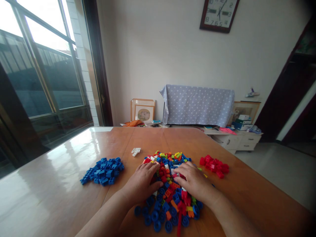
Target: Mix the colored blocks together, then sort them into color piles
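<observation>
A mixed heap of toy building bricks [170, 192] in red, blue, orange, yellow, green and white lies in front of me, with several blue wheels [154, 216] along its near edge. My left hand [143, 181] rests on the heap's left side, thumb spread from the fingers, holding nothing that I can see. On the right side, my right hand [191, 179] reaches over the bricks with thumb and fingers apart. Small white and red bricks are close to its fingertips. The fingertips of both hands partly blend into the heap.
On the wooden table [118, 204], a pile of blue bricks [103, 171] lies left, a few white bricks [135, 151] behind, and a pile of red bricks [214, 165] right. Beyond stands a low white cabinet [233, 142] below a dotted cloth [197, 105].
</observation>
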Available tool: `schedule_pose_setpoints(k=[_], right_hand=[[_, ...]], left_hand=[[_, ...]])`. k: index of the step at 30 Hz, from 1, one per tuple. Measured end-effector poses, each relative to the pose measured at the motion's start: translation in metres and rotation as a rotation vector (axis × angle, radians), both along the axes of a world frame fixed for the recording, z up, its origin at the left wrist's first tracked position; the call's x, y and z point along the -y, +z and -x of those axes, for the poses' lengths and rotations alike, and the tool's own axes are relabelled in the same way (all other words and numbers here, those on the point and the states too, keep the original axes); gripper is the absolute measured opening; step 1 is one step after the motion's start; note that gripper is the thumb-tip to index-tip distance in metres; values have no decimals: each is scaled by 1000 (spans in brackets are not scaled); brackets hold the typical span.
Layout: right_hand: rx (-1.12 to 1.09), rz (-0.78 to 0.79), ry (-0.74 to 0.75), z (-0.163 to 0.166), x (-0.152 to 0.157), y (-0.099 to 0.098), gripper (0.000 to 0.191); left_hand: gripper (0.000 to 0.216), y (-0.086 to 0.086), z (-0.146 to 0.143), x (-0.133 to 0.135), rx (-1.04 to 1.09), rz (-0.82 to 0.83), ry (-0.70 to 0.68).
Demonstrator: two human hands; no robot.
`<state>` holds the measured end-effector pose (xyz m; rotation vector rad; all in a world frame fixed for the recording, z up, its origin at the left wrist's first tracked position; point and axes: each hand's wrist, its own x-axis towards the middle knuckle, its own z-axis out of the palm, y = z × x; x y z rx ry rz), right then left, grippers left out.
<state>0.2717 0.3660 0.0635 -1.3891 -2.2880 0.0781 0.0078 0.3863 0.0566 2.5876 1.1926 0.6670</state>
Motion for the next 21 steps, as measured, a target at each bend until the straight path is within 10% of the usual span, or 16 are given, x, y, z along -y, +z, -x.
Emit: schedule_pose_setpoints(k=[12, 21], right_hand=[[-435, -15, -93, -10, -11, -5, 27], [-1043, 400, -125, -13, -5, 4, 45]], left_hand=[[57, 7, -1, 4, 14, -22, -2], [46, 18, -7, 10, 66, -40, -24]])
